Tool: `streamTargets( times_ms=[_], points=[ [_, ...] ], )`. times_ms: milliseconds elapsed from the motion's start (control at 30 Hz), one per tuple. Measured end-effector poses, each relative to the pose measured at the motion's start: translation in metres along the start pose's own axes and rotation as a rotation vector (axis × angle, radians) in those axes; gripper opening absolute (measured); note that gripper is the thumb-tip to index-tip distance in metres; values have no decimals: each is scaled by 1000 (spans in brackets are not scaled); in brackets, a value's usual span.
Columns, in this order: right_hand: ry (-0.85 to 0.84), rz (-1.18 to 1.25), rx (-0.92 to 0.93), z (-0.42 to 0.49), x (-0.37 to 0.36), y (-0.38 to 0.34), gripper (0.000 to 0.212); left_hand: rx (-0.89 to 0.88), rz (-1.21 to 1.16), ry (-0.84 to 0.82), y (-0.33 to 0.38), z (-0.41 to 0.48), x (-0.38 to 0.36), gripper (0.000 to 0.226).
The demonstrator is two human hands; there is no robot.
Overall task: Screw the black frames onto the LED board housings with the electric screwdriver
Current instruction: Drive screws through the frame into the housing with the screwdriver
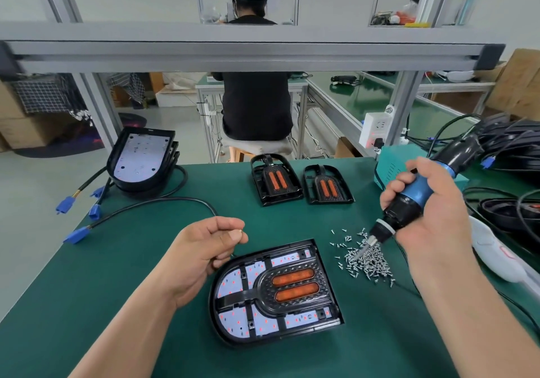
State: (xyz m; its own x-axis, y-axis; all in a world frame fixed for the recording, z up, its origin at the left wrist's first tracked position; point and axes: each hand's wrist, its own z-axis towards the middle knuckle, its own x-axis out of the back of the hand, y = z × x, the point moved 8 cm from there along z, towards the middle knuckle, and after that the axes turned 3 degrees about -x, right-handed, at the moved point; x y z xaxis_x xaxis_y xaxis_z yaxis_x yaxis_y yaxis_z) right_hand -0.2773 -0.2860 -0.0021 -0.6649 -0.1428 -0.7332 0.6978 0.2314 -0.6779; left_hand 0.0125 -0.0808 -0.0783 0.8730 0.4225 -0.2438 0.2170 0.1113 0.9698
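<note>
Left hand (204,249): my fingers are curled in, thumb pressed to forefinger on a small piece (239,231); it is too tiny to say whether it is a screw. The hand hovers just far-left of the housing.
Right hand (432,214): wrapped tight round the driver (409,199), which tilts down to the left.
Bit (362,250): its tip is down in the pile of screws (365,261), right of the housing. I cannot tell if a screw has caught on it.
Housing (222,313): flat on the mat (117,290), near centre, between my arms.
Frame (292,290): seated in the housing over the LED board, and neither hand holds it.
Spare frames (274,179): two at the far middle. A stack (140,158) of housings sits far left.
Risk, pickup: I think the bit may lift two screws or none out of so dense a pile.
Risk, carry: a loosely caught screw could drop onto the LED board on the way across.
Risk, frame: with nothing steadying it, the first push of the bit could shift it off its holes.
Risk, angle: a tilted driver could cross-thread the screw.
</note>
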Motion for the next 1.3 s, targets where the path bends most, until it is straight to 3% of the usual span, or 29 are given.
streamTargets(
  times_ms=[233, 400, 567, 1100, 1300],
  points=[
    [24, 182, 14, -19, -34, 33, 23, 55, 70, -51, -8, -5, -21, 16],
    [13, 252, -13, -31, -51, 59, 19, 50, 100, -110, -11, -10, -38, 13],
    [13, 285, -30, -37, -63, 77, 14, -6, 248, -175, -4, -12, -43, 21],
    [-46, 267, 25, -34, -64, 82, 14, -23, 271, -217, -7, -11, -50, 14],
    [-71, 242, 33, -33, -63, 83, 13, -4, 262, -208, -8, -13, -51, 28]
  ],
)
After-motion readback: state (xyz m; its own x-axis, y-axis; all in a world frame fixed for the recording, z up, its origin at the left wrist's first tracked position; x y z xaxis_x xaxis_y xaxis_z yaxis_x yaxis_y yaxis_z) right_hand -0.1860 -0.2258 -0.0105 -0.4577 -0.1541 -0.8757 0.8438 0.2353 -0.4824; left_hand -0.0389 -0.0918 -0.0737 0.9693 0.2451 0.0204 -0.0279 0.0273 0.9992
